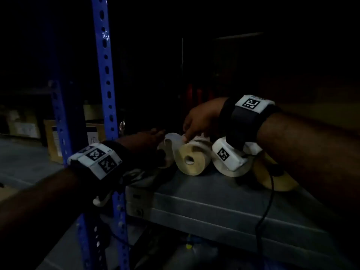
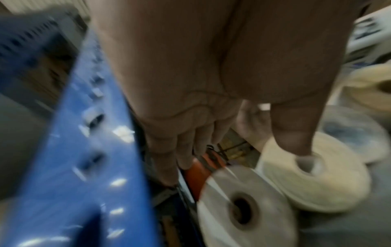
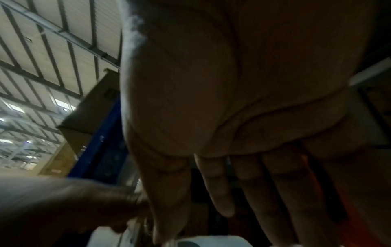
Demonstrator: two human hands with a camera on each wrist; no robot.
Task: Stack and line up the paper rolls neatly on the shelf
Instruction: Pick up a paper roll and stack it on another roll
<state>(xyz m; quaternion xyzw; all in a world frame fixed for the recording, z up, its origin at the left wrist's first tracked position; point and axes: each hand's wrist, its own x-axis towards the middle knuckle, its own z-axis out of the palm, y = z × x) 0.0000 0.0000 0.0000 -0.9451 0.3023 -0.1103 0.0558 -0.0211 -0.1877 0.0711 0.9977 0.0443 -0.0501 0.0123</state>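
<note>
Rolls lying on their sides at the front edge of the grey shelf point(image 1: 224, 193), both hands on them

Left hand point(image 1: 144, 140), fingers straight, reaches to the white roll point(image 1: 169, 145) just ahead of it; can't tell if it grips. Right hand point(image 1: 202, 119) comes down with straight fingers, tips touching the top of the cream roll point(image 1: 191, 157) right below. Probably light but stiff wound paper, likely to roll off, so I'd cup the rim or hook the core.

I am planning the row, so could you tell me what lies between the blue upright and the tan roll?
A whitish roll on edge, with the left hand reaching over it; the head view shows this, though dimly.
</note>
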